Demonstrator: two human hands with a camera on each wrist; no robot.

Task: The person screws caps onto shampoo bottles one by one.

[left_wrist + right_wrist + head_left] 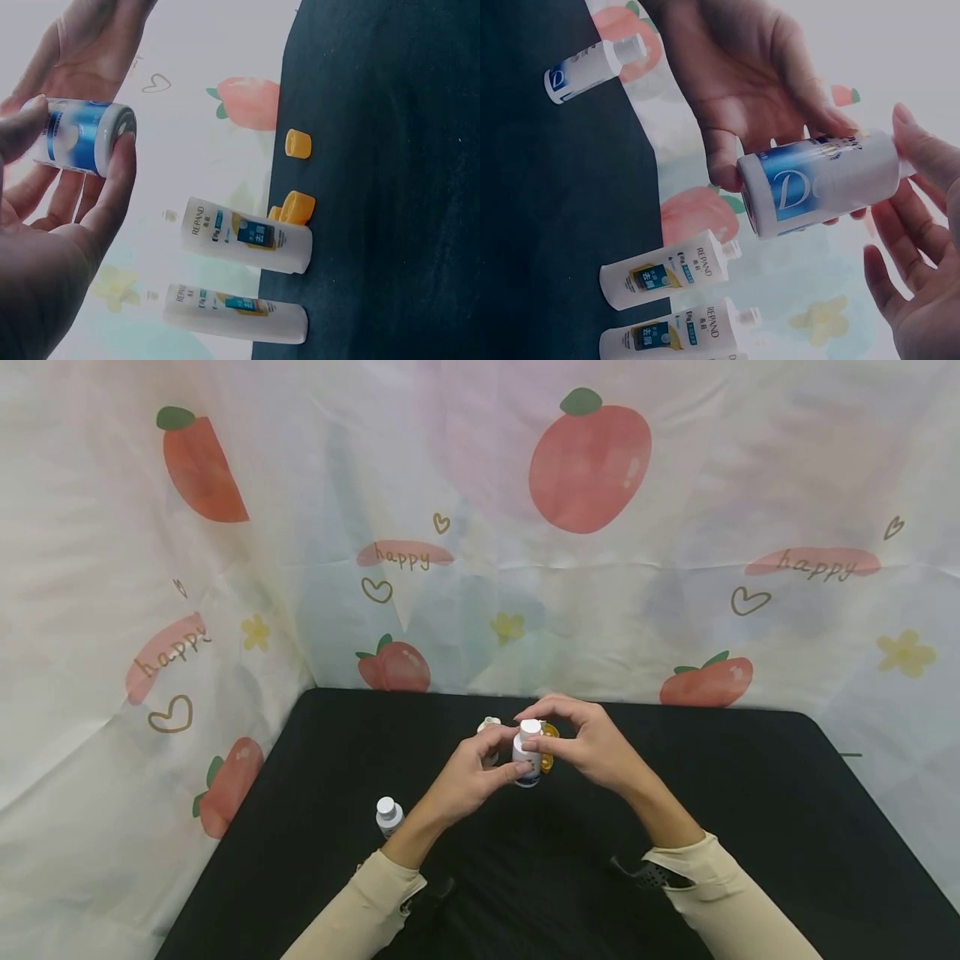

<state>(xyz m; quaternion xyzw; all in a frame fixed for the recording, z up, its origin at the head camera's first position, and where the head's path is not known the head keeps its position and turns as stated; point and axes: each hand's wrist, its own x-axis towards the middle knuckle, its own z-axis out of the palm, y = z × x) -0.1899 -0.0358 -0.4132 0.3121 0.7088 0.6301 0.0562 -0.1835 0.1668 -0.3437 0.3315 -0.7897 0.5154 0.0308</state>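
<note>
A white bottle with a blue label is held above the table between both hands. My left hand grips its body, with fingers and thumb near the base in the left wrist view. At the top, my right hand pinches around the white cap, its thumb on the near side. Another white and blue bottle with a white cap stands on the table beside my left forearm. Behind the hands are two white REPAND bottles, upright, with narrow necks bare of caps.
Several yellow-orange caps lie on the black table, close to the REPAND bottles. A curtain printed with fruit and hearts rises along the back and left edges of the table.
</note>
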